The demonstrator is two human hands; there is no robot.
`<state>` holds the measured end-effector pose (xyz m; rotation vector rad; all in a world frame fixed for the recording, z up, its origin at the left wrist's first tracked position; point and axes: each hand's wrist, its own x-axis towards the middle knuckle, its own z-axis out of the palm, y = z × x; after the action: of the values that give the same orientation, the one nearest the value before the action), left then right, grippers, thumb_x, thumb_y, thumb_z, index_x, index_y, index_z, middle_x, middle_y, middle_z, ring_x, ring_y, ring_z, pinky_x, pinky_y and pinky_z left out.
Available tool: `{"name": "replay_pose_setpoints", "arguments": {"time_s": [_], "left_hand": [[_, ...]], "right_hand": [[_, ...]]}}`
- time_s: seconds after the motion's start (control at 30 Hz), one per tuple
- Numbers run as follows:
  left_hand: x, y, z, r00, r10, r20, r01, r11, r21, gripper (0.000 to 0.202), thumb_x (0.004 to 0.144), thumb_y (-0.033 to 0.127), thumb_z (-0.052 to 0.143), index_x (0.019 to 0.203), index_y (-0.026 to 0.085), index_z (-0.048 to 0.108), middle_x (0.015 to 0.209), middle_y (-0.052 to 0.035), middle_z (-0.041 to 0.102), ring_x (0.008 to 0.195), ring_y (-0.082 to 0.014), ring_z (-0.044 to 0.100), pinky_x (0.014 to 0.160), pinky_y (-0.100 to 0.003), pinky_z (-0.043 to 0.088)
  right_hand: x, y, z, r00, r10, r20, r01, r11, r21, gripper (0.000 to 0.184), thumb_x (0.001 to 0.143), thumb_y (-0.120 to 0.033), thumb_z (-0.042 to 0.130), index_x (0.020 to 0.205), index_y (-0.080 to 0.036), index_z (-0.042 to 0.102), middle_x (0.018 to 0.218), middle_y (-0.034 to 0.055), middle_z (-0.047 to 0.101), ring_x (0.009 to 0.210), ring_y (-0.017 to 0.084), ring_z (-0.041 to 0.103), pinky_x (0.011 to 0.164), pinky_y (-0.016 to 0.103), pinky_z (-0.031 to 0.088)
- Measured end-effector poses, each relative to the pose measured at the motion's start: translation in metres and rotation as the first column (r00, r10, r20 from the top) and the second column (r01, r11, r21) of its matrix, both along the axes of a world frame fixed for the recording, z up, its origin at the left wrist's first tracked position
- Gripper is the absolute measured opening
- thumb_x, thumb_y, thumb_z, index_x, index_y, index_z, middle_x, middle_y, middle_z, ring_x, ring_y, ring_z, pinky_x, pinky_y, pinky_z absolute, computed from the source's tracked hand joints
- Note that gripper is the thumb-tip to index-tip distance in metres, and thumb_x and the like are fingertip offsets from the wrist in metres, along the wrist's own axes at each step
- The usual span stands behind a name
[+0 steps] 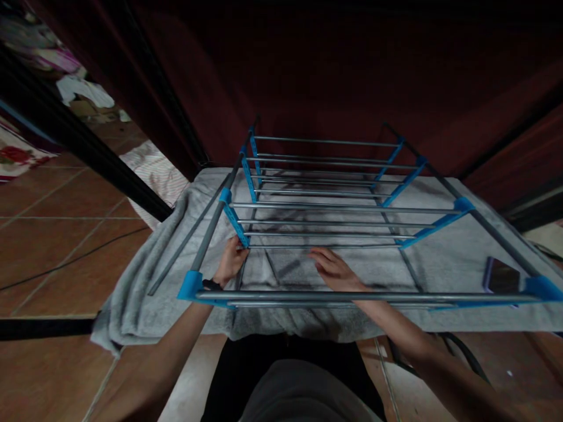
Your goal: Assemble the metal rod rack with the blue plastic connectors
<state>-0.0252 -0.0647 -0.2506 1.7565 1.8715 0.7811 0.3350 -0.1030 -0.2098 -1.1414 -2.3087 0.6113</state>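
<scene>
A rack of grey metal tubes with blue plastic connectors lies across a grey blanket (pixel 285 266) in front of me. My left hand (pixel 231 261), with a dark band on its wrist, reaches inside the frame. Its fingers are closed around the lower end of a blue side bracket (pixel 233 223), where a thin tube (pixel 281 247) meets it. My right hand (pixel 334 269) is under the near crossbar (pixel 308 296), fingers stretched out towards that thin tube. Whether its fingertips touch the tube is hard to tell.
A loose grey tube (pixel 189 234) lies on the blanket left of the rack. A phone (pixel 501 276) rests at the right. Dark red curtains (pixel 329 76) hang behind. A black bar (pixel 88 129) and a cable (pixel 79 261) are at the left, above the tiled floor.
</scene>
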Motion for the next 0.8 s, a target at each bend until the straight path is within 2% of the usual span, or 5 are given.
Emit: {"name": "replay_pose_setpoints", "arguments": {"time_s": [0.1,0.23,0.37,0.6,0.8], "left_hand": [[0.004,0.004,-0.011,0.999,0.036,-0.013,-0.036,0.999,-0.032,0.013,0.084,0.016,0.053,0.097,0.02,0.055,0.108,-0.0069,0.064,0.101,-0.0186,0.063,0.088,-0.032,0.056],[0.007,0.004,-0.021,0.994,0.09,-0.063,-0.092,0.996,-0.02,0.008,0.084,0.015,0.054,0.091,0.019,0.053,0.102,-0.0043,0.061,0.099,-0.0171,0.059,0.091,-0.032,0.052],[0.011,0.005,-0.029,0.994,0.109,-0.003,-0.108,0.993,0.048,0.011,0.082,0.014,0.056,0.092,0.019,0.055,0.101,-0.0043,0.061,0.098,-0.019,0.058,0.094,-0.036,0.051],[0.013,0.01,-0.039,0.987,0.145,0.068,-0.154,0.979,0.138,0.013,0.081,0.013,0.06,0.091,0.02,0.057,0.102,-0.0082,0.063,0.103,-0.0255,0.06,0.098,-0.043,0.05],[0.015,0.01,-0.027,0.988,0.152,0.011,-0.152,0.985,0.083,0.008,0.084,0.013,0.06,0.087,0.019,0.056,0.098,-0.0063,0.062,0.1,-0.0227,0.058,0.095,-0.037,0.048]], "right_hand": [[-0.039,0.046,-0.008,0.968,0.07,0.242,-0.068,0.998,-0.015,0.046,0.099,-0.013,0.042,0.14,-0.023,0.06,0.141,0.0106,0.062,0.129,0.024,0.058,0.113,0.043,0.045],[-0.074,0.071,-0.029,0.893,0.068,0.444,-0.051,0.997,-0.051,0.037,0.1,-0.011,0.046,0.132,-0.018,0.063,0.128,0.015,0.067,0.119,0.027,0.062,0.106,0.042,0.047],[-0.078,0.074,-0.039,0.891,0.054,0.451,-0.02,0.997,-0.078,0.027,0.106,-0.02,0.044,0.124,-0.018,0.064,0.123,0.0145,0.068,0.115,0.027,0.063,0.1,0.039,0.049],[-0.079,0.069,-0.031,0.859,0.155,0.489,-0.091,0.984,-0.153,0.037,0.112,-0.033,0.029,0.13,-0.022,0.059,0.134,0.011,0.061,0.105,0.021,0.066,0.084,0.032,0.051],[-0.081,0.075,-0.023,0.836,0.167,0.522,-0.121,0.985,-0.121,0.03,0.112,-0.032,0.035,0.123,-0.022,0.062,0.124,0.0098,0.067,0.108,0.021,0.064,0.082,0.029,0.046]]}}
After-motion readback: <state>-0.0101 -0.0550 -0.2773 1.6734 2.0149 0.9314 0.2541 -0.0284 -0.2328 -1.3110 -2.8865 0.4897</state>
